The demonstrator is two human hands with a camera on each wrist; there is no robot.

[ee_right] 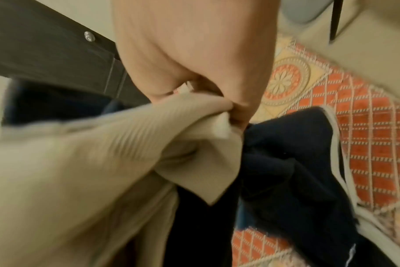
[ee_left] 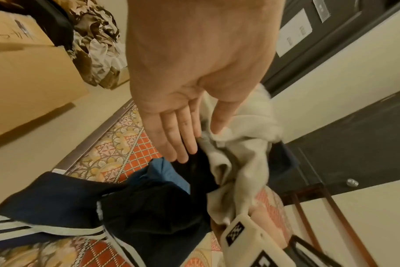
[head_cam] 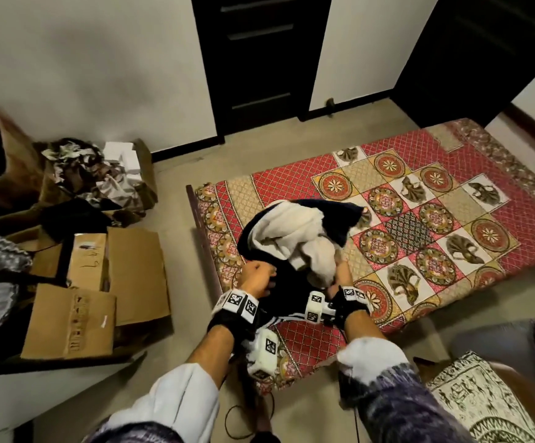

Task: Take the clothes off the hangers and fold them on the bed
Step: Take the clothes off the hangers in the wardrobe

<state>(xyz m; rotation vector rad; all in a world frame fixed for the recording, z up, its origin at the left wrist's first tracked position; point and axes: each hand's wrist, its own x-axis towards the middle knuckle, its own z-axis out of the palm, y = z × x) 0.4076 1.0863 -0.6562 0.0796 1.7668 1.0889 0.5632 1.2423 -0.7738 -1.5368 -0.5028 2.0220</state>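
A cream ribbed garment (head_cam: 298, 235) lies bunched on top of a dark navy garment with white stripes (head_cam: 291, 302) at the near end of the bed (head_cam: 435, 174). My right hand (head_cam: 339, 279) grips a fold of the cream garment (ee_right: 80, 162); in the right wrist view the right hand (ee_right: 217, 90) has its fingers curled into the cloth, with the navy garment (ee_right: 286, 162) just below. My left hand (head_cam: 257, 278) is at the pile's left edge. In the left wrist view the left hand (ee_left: 183, 126) has straight fingers over the navy garment (ee_left: 149, 207), beside the cream garment (ee_left: 235, 162). I see no hanger.
Open cardboard boxes (head_cam: 100, 282) and a box of crumpled paper (head_cam: 100, 174) crowd the floor on the left. A dark door (head_cam: 259, 59) stands behind the bed. A patterned cushion (head_cam: 483, 404) sits at lower right. A black cable (head_cam: 243, 420) loops on the floor.
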